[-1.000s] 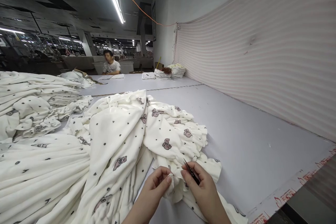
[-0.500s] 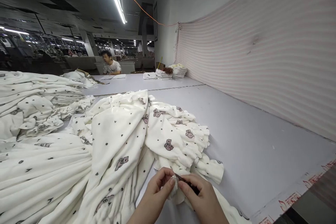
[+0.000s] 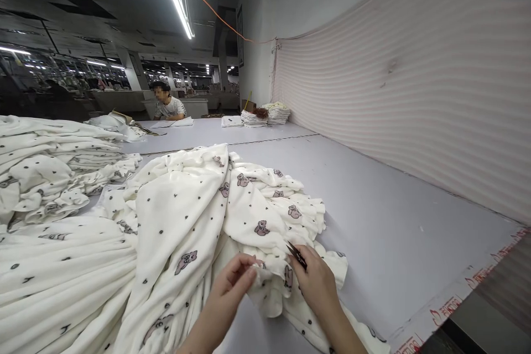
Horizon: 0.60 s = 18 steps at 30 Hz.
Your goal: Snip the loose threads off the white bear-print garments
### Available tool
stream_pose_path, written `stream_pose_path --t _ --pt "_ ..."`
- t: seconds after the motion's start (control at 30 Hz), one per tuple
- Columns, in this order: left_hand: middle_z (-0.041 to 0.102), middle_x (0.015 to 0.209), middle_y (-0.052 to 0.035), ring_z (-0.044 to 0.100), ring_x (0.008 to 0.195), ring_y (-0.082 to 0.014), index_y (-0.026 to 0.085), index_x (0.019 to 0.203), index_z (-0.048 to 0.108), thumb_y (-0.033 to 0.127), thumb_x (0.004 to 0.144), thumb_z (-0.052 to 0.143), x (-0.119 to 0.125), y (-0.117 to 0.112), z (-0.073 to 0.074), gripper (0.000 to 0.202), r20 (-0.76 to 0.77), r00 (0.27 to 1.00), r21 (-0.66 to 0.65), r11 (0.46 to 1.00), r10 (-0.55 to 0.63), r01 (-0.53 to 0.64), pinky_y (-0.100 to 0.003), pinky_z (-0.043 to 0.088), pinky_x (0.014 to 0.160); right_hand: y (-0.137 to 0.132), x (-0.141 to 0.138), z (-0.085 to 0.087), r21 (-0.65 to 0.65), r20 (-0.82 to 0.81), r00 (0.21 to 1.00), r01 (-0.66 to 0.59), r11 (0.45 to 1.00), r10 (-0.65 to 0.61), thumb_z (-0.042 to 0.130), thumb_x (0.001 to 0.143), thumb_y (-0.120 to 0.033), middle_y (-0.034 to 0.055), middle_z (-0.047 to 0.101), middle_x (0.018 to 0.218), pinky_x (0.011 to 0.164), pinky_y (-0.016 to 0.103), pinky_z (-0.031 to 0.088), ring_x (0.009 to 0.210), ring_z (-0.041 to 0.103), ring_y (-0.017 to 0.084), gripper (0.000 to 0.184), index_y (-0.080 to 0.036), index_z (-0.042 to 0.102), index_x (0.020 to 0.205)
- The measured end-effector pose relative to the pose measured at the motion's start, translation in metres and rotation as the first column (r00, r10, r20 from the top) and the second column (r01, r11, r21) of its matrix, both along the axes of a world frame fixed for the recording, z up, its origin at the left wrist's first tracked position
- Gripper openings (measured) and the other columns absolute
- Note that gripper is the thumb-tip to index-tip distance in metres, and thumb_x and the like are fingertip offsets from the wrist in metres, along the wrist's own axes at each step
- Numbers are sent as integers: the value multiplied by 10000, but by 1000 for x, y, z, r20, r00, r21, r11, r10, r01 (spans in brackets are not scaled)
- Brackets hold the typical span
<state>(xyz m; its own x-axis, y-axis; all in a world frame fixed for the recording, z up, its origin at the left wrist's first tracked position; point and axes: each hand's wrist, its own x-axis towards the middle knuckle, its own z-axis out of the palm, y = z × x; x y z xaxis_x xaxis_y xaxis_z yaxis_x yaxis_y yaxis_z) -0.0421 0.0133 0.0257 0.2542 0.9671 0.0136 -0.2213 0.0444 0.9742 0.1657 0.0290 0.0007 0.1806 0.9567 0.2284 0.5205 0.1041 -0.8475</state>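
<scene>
White fleece garments (image 3: 178,204) printed with brown bears and small dark marks lie heaped before me. My left hand (image 3: 234,279) is closed, pinching the edge of a bear-print garment piece (image 3: 269,287) between thumb and fingers. Dark thread snips (image 3: 297,256) sit in my right hand (image 3: 314,276), their pointed blades angled up and left above the cloth. The palm hides the rest of the snips. Some of the same cloth hangs between the two hands and runs under my right wrist.
Another pile of the same garments (image 3: 53,155) rises at the left. Folded white stacks (image 3: 265,115) stand at the table's far end. Across the grey table (image 3: 373,221) sits a person (image 3: 169,105). A striped fabric sheet (image 3: 381,94) covers the right wall.
My hands have moved apart: the right, with the snips, lifted up and away, the left shifted slightly left and up. More of the garment edge now shows between them.
</scene>
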Motion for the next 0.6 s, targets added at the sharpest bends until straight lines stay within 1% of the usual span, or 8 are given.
stream_pose_path --t 0.1,0.17,0.23,0.27,0.37,0.47,0.5,0.6 --pt "548 661 47 469 621 -96 222 855 561 359 838 628 -9 5 5 154 301 944 -124 987 135 -102 -212 407 648 11 9 5 26 -114 993 -5 1000 8 564 819 -447 30 593 811 735 336 441 794 567 224 244 -221 631 756" --pt "426 515 86 370 484 -73 229 802 519 377 857 595 -11 6 10 174 308 936 -166 979 168 -121 -196 384 564 11 11 11 30 -220 976 5 1000 2 559 825 -483 34 571 851 735 308 440 823 550 209 293 -212 588 716" --pt "388 524 87 305 447 -73 232 781 513 411 860 572 -6 5 14 204 107 985 -104 987 137 -126 -189 324 491 8 8 17 0 -342 940 -9 1000 9 555 831 -513 19 554 798 644 264 448 754 545 176 331 -211 545 697" --pt "429 580 70 339 472 -85 234 806 536 419 851 578 -2 5 15 195 -54 992 -19 993 115 -116 -197 313 487 6 4 20 -30 -405 914 -28 999 14 547 835 -529 -7 523 712 543 236 425 638 521 146 344 -214 521 699" --pt "546 815 3 514 705 -172 247 954 594 373 760 687 17 3 14 249 -470 870 312 950 149 6 -253 385 632 -3 -12 25 -122 -563 826 -112 986 24 486 861 -577 -101 330 518 349 187 202 366 234 61 378 -225 451 726" --pt "567 892 -26 552 793 -226 230 1006 536 330 657 771 33 3 4 433 -578 778 422 906 246 27 -287 400 699 -10 -26 29 -131 -720 691 -213 968 55 500 861 -577 -121 304 509 375 181 164 373 134 32 391 -213 433 736" --pt "566 892 -27 555 769 -224 227 1002 510 315 678 748 36 4 0 412 -581 765 429 904 280 -5 -287 396 678 -12 -28 30 -116 -777 627 -232 966 57 532 855 -557 -124 302 499 390 179 167 382 127 30 385 -207 435 729" --pt "568 841 -21 546 718 -213 236 925 498 201 807 552 36 6 -8 135 -582 740 464 885 338 -40 -285 375 648 -16 -28 32 -87 -886 462 -227 970 28 606 845 -474 -142 247 429 416 179 163 403 94 40 360 -204 423 694"
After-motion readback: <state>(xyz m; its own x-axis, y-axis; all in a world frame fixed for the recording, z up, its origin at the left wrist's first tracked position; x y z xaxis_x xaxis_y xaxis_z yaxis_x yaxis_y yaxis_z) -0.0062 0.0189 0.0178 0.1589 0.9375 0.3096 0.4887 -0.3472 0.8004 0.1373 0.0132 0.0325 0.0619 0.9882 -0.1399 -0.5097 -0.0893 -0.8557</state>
